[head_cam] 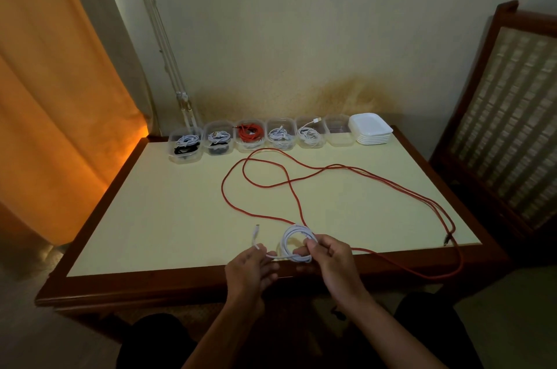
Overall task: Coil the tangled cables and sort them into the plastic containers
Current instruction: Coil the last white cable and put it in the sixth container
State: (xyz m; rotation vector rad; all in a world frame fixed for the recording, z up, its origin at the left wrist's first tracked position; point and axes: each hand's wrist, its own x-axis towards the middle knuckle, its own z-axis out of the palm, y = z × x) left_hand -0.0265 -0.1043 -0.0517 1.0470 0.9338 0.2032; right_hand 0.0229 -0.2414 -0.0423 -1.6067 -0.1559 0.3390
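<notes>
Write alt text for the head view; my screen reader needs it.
Two hands coil a white cable at a table's near edge: right hand holds the coil, left hand its loose end. A red cable sprawls behind, before containers.

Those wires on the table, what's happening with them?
A person is tidying cables. The right hand holds a white cable wound into a small coil, and the left hand pinches its loose end. A long red cable lies spread in loops across the table, one part hanging over the front edge. At the back, five clear containers already hold coiled cables, one empty container waits, and a stack of white lids sits beside it.
</notes>
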